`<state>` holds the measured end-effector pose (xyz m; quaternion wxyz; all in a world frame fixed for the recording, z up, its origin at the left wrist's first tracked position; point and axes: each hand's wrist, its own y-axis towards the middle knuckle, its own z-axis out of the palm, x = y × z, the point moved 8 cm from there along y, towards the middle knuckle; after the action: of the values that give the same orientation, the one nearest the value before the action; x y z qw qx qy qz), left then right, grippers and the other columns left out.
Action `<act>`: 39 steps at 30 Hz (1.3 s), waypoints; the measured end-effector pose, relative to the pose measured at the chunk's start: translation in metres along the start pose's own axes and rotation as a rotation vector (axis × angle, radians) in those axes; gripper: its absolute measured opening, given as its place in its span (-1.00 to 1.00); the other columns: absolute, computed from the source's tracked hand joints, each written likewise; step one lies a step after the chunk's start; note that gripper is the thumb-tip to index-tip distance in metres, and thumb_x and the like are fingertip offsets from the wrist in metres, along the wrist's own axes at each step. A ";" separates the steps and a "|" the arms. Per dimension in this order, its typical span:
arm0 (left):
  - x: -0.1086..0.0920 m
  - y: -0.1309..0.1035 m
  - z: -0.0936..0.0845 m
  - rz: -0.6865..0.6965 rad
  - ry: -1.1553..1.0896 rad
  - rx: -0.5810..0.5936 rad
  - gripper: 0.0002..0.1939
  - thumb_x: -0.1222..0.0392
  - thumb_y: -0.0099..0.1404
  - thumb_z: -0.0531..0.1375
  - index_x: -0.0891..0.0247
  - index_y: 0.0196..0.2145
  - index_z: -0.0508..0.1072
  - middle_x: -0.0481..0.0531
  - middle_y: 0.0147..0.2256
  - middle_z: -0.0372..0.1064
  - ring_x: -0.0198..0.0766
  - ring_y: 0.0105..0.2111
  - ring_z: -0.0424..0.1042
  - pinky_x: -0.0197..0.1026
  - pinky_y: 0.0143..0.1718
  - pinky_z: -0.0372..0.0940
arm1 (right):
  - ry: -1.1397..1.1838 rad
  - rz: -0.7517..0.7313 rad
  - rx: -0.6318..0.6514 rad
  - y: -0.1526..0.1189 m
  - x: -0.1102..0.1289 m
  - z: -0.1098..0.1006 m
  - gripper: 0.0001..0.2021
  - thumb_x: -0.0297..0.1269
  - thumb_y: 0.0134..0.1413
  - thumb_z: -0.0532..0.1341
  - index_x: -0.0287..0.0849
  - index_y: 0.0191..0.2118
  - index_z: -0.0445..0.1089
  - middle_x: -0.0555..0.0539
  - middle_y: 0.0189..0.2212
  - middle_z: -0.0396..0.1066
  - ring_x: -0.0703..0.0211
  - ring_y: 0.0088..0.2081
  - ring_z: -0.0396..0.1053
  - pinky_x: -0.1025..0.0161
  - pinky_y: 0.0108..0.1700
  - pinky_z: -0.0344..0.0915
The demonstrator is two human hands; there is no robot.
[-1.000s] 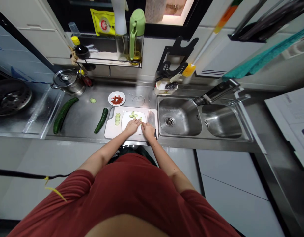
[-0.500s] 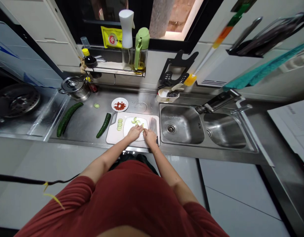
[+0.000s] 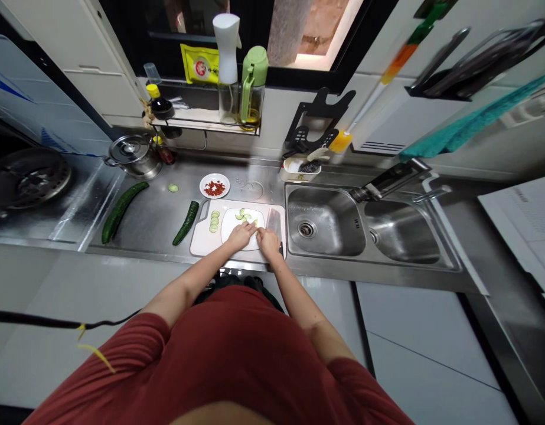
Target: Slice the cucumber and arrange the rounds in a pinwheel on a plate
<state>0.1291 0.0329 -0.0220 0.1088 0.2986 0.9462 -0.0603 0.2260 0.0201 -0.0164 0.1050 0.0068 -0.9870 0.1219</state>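
My left hand (image 3: 240, 235) and my right hand (image 3: 268, 243) meet over a white plate (image 3: 229, 222) on a pale cutting board (image 3: 202, 241). Both hands have their fingers closed at the plate's right side, near pale green slices; what the fingertips hold is too small to make out. Several cucumber slices (image 3: 242, 215) lie fanned on the plate. A short row of slices (image 3: 214, 221) rests on the board left of the plate. A knife (image 3: 274, 220) lies at the board's right side, its handle partly hidden by my right hand.
Two cucumbers (image 3: 186, 223) (image 3: 121, 211) and a cut end piece (image 3: 173, 188) lie left of the board. Behind it stands a small plate of red pieces (image 3: 215, 186). The sink (image 3: 328, 222) is on the right, a steel pot (image 3: 134, 157) at the back left.
My hands stay over the plate's right side with only slight finger movement. The whole view has shifted very slightly.
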 end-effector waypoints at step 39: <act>0.093 -0.085 -0.049 -0.791 -0.379 -0.562 -0.69 0.33 0.29 0.00 0.23 -0.07 0.42 0.10 -0.12 0.39 -0.14 -0.07 0.35 -0.16 -0.02 0.22 | 0.194 -0.015 -0.071 0.005 -0.012 -0.007 -0.66 -0.27 0.29 -0.02 -0.13 0.02 0.41 -0.12 -0.06 0.39 0.09 -0.05 0.32 0.25 -0.06 0.18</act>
<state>-0.0020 0.0240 0.0076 0.3230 -0.1388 0.9301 0.1067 0.2390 0.0268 -0.0137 0.2010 -0.0014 -0.9758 0.0864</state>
